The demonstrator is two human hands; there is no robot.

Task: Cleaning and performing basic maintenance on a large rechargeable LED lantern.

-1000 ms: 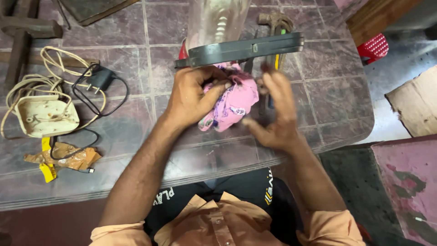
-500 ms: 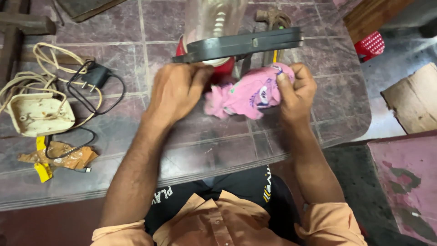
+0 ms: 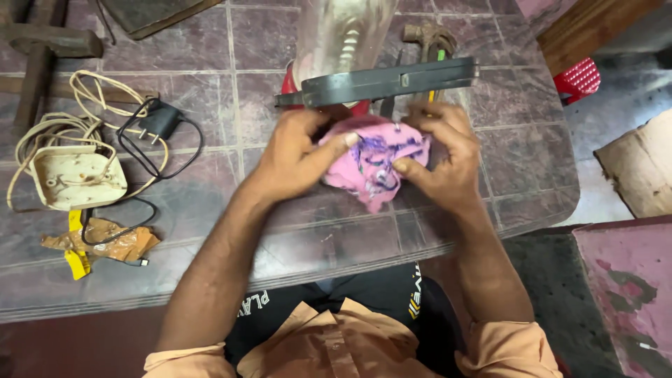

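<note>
Since half a second ago: both hands drawn closer together; cloth bunched tighter between them, no longer stretched wide

Item 1, cloth (image 3: 374,164): pink with dark print, crumpled, held just above the table (image 3: 280,238), under the near edge of the dark flat bar (image 3: 381,82). Long axis runs left to right, from one hand to the other; a loose fold hangs toward me below the grip

Item 2, left hand (image 3: 297,157): fingers curled over the cloth's left end, thumb laid across its top, pressed closed on the fabric

Item 3, right hand (image 3: 441,157): fingers wrapped round the right end, thumb pinching the front face. Both hands touch the cloth; neither is nearer, it lies between them

Item 4, beyond the grip: clear bottle-like body (image 3: 343,35) on a red base, rising above the bar; hammer (image 3: 427,35) beyond the right hand

Item 5, well left of the grip: cream extension box (image 3: 73,178) with coiled cord, black charger (image 3: 157,122), crumpled brown wrapper (image 3: 105,241)

Item 6, far right of the grip: red crate (image 3: 577,77), off the table
</note>
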